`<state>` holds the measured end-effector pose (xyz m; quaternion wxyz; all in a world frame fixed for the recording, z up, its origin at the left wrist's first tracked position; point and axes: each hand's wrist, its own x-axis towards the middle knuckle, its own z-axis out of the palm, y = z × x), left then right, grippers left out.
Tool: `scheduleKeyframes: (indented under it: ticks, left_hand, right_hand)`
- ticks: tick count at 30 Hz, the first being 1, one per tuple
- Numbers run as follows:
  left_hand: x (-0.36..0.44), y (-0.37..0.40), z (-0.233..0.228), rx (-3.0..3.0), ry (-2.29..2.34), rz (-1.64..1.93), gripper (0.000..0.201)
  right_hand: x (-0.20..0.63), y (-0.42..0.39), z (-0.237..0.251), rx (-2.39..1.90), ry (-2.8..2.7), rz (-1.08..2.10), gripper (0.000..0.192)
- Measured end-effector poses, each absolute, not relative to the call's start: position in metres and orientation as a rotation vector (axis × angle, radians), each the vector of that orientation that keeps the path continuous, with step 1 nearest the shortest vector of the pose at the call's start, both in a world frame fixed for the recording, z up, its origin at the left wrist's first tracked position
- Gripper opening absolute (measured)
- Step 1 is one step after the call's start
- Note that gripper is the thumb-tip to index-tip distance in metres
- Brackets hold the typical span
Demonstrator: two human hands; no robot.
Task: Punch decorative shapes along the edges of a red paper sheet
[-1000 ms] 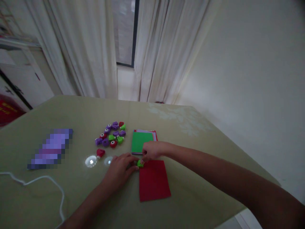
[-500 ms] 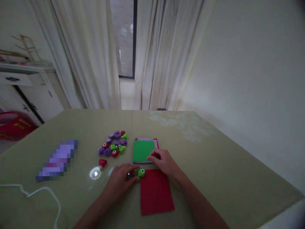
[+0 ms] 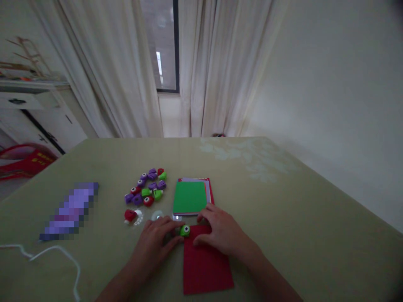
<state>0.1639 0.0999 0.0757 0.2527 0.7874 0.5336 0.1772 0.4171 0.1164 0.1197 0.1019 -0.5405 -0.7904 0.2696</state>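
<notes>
Between the thumb and fingers of my left hand [image 3: 155,239] is a small green toy with a single eye [image 3: 184,230]. It sits at the upper left corner of a red square sheet [image 3: 206,268]. My right hand [image 3: 222,228] is over the sheet's upper right part, its thumb and fingers apart and nothing between them. Just beyond lies a stack of coloured sheets with a green one on top [image 3: 189,197]. Left of it is a loose cluster of red, purple and green toys [image 3: 146,192]. One red toy [image 3: 130,216] lies apart, nearer my left hand.
A blurred purple packet [image 3: 71,212] lies on the left of the greenish table [image 3: 299,226]. A white cable [image 3: 59,248] curves near the front left. Curtains, a window and a white cabinet [image 3: 37,113] stand behind, with a red bag [image 3: 28,161] beside the cabinet.
My right hand has moved from the green-topped stack down over the red sheet, and its fingers have opened. My left hand stays at the green toy. The view has shifted slightly.
</notes>
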Motion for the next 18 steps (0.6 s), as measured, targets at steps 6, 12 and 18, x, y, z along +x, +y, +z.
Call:
scheduleKeyframes:
  ticks: [6,12,18]
  left_hand:
    - [0.162,0.1,0.07,2.158,1.437,0.556,0.026]
    - [0.151,0.107,0.076,2.073,1.347,0.571,0.03]
    - [0.145,0.11,0.076,2.033,1.347,0.621,0.032]
  right_hand:
    - [0.416,0.115,0.114,-1.577,-2.35,0.745,0.054]
    - [0.416,0.117,0.113,-1.538,-2.36,0.751,0.05]
    - [0.417,0.118,0.11,-1.51,-2.334,0.766,0.053]
